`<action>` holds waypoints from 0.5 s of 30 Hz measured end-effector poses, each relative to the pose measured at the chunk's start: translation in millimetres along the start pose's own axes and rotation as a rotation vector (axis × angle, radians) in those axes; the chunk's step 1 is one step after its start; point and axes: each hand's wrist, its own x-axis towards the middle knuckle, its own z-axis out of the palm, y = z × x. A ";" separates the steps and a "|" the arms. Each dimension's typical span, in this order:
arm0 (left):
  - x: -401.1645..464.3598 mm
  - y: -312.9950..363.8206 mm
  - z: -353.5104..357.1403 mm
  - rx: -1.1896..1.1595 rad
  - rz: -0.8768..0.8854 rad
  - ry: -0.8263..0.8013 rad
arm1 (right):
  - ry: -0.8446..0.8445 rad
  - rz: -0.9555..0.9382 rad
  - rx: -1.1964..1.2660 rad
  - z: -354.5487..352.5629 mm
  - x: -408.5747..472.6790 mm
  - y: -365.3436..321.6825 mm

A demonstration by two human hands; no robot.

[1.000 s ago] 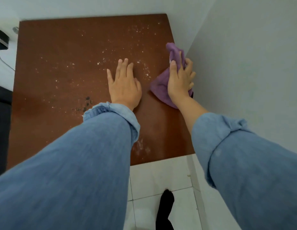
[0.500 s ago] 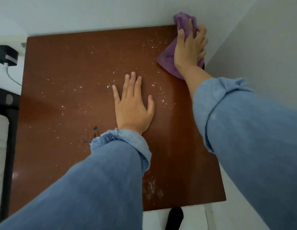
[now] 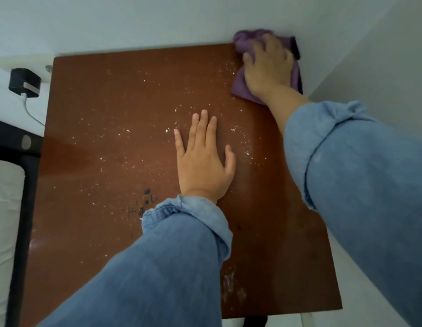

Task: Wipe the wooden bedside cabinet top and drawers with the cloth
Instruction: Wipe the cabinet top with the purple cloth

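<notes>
Both hands are on the brown cabinet top (image 3: 111, 161): the left hand (image 3: 203, 161) lies flat and spread near the middle, holding nothing, and the right hand (image 3: 267, 67), blurred, presses the purple cloth (image 3: 240, 83) into the far right corner where two pale walls meet. White specks (image 3: 246, 153) litter the wood. A black charger (image 3: 24, 82) sits far left. Drawers are hidden below.

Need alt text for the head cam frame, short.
Right hand presses a purple cloth onto the far right corner of a brown wooden cabinet top scattered with white specks. Left hand rests flat, fingers spread, mid-surface; both sleeves are blue denim.
</notes>
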 end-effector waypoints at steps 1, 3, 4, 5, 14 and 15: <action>0.0 -0.5 0.5 -0.004 -0.001 0.005 | -0.030 -0.094 -0.007 2.0 -2.7 -6.4; 0.3 0.0 1.3 -0.014 0.006 0.017 | -0.081 -0.260 -0.015 5.9 -6.4 -16.4; 1.2 -0.5 1.6 -0.017 0.006 0.015 | -0.105 -0.302 -0.019 6.3 -6.4 -20.1; 2.4 -0.7 1.9 -0.016 0.006 0.017 | -0.122 -0.316 -0.026 5.4 -5.6 -20.8; 1.4 -4.1 4.5 -0.007 0.019 0.017 | -0.176 -0.219 -0.098 -2.3 -77.8 -7.3; 1.5 -4.4 4.7 -0.006 0.020 0.014 | -0.172 -0.203 -0.088 -3.5 -88.3 -4.3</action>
